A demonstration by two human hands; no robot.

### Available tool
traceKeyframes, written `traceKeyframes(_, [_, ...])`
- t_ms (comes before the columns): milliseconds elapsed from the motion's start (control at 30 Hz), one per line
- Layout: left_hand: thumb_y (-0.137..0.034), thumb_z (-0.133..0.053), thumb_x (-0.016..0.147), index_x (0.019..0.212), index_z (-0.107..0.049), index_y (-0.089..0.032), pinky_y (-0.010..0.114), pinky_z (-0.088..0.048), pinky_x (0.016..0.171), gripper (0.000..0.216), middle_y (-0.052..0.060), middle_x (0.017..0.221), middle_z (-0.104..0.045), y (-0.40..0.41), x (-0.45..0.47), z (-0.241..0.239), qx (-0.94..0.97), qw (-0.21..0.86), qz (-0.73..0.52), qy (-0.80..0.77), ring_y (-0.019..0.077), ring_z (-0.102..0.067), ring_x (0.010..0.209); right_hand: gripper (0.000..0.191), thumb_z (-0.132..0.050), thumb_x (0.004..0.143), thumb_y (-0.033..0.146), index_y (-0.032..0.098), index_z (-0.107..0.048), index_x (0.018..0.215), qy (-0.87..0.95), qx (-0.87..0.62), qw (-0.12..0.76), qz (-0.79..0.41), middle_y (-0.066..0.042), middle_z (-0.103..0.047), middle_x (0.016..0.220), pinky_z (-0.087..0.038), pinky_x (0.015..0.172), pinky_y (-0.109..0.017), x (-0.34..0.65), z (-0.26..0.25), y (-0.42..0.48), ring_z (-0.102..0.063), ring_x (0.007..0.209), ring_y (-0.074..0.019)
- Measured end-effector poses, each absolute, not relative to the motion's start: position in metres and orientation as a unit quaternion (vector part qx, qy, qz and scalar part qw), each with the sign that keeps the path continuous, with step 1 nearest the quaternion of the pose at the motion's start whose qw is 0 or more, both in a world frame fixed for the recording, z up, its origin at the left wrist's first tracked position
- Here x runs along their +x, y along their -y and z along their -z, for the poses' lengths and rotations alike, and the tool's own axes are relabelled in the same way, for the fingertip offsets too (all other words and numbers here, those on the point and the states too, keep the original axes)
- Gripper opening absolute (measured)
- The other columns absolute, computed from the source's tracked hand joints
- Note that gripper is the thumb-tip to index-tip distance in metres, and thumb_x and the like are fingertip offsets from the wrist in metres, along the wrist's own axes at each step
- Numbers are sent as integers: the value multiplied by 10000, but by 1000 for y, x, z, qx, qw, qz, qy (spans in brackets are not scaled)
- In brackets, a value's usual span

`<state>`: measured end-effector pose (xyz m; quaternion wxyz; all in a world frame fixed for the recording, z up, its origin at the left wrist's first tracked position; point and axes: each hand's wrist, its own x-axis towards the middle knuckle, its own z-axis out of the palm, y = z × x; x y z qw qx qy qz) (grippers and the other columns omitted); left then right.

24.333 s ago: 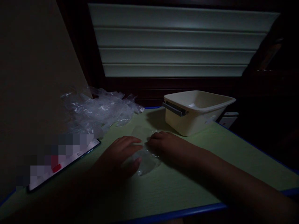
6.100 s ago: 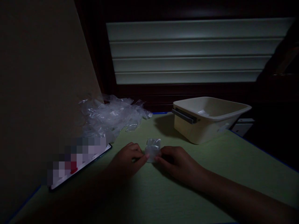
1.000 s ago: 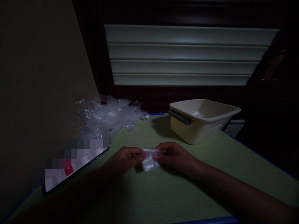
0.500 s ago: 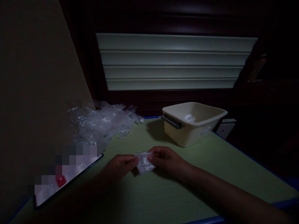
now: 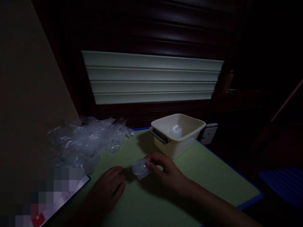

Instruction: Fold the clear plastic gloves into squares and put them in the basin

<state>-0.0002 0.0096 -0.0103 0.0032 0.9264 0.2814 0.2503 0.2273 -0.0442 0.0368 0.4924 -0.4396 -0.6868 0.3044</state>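
Note:
A small folded clear plastic bag [image 5: 140, 169] is pinched between the thumb and fingers of my right hand [image 5: 163, 170], above the green tabletop [image 5: 142, 201]. My left hand [image 5: 107, 186] is apart from the bag, to its left, fingers slightly spread and holding nothing. Just beyond my right hand stands a cream plastic bin [image 5: 176, 148] with a grey handle; some crumpled clear plastic [image 5: 176, 130] lies inside it. A large loose heap of clear plastic bags [image 5: 90, 138] covers the table's back left, beyond my left hand.
A phone or tablet [image 5: 63, 198], partly blurred out, lies at the left edge. Blue trim [image 5: 251, 200] borders the table. A white device [image 5: 209, 133] stands behind the bin's right side. A blue slatted object [image 5: 284, 186], perhaps a stool, is at lower right.
My left hand has let go of the plastic bag and drawn back to the left. My right hand keeps it. The view has turned to the right and upward.

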Motion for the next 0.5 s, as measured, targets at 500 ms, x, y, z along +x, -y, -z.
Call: traceKeyframes(500, [-314,-428,860,1047,-605,-256,232,-509,802,264,17,1071,-645,-25,-10,33,913,-139,-297,-244,164,-615,938,236,-518,873,280,154,-555,1070,633,-713,263,-144,-67,-575,1075,-489,755,-373,375,-123,-63,-580,890,-182])
